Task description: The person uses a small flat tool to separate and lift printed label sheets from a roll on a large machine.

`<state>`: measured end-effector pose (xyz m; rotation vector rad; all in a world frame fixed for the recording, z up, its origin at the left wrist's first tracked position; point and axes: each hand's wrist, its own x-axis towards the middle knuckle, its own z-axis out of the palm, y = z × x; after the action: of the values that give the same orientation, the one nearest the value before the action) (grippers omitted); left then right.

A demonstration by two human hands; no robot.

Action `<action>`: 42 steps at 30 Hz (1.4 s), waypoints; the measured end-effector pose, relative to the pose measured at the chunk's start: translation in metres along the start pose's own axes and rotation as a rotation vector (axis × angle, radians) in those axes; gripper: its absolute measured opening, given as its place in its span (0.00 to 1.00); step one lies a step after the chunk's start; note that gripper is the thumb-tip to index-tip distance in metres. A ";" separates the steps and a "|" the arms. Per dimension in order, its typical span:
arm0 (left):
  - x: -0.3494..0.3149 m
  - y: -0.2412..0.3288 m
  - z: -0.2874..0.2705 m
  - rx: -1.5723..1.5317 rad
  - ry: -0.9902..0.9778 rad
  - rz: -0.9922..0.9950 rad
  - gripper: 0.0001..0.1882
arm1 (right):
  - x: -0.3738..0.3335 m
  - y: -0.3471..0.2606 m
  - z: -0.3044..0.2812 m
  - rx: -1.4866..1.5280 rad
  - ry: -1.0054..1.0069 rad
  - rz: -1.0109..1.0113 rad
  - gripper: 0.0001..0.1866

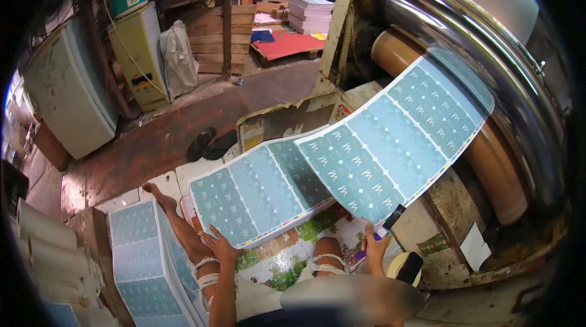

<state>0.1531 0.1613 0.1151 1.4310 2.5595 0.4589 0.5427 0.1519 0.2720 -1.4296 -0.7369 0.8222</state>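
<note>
My left hand [220, 246] lies with fingers spread at the near left corner of a stack of blue-green printed sheets [253, 190]. My right hand [373, 246] is closed round a slim purple tool with a black end [395, 216]; its exact kind does not show. That black end is at the near edge of a long printed sheet [390, 138], which curves down from the rollers, partly over the stack. Whether the tool touches the sheet I cannot tell. The far end of the sheet passes under a shiny metal roller [470, 40].
A brown roller [397, 52] turns up below the metal one. Another tall stack of printed sheets [134, 254] stands at my left. A tape roll [400, 264] lies by my right hand. Black sandals [210, 144], a worn board [287, 119] and a cabinet [70, 89] are beyond.
</note>
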 end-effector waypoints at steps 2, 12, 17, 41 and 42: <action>-0.008 0.023 0.009 -0.077 0.016 0.131 0.75 | -0.004 0.001 -0.004 -0.083 -0.067 0.074 0.16; -0.057 0.240 -0.027 -2.061 -1.356 -0.263 0.28 | -0.033 0.004 0.010 -0.135 -0.263 0.029 0.13; -0.056 0.240 -0.010 -1.737 -0.918 -0.195 0.26 | -0.033 -0.013 0.012 -0.245 -0.615 0.214 0.19; -0.036 0.139 -0.102 -1.373 -0.447 0.158 0.28 | 0.334 -0.231 -0.168 -0.200 0.206 -0.396 0.19; -0.032 0.129 -0.097 -1.353 -0.454 0.167 0.28 | 0.345 -0.233 -0.170 -0.220 0.202 -0.390 0.19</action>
<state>0.2443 0.1797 0.2508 0.9683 1.1848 1.3252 0.8817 0.3565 0.4841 -1.4729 -0.9319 0.2982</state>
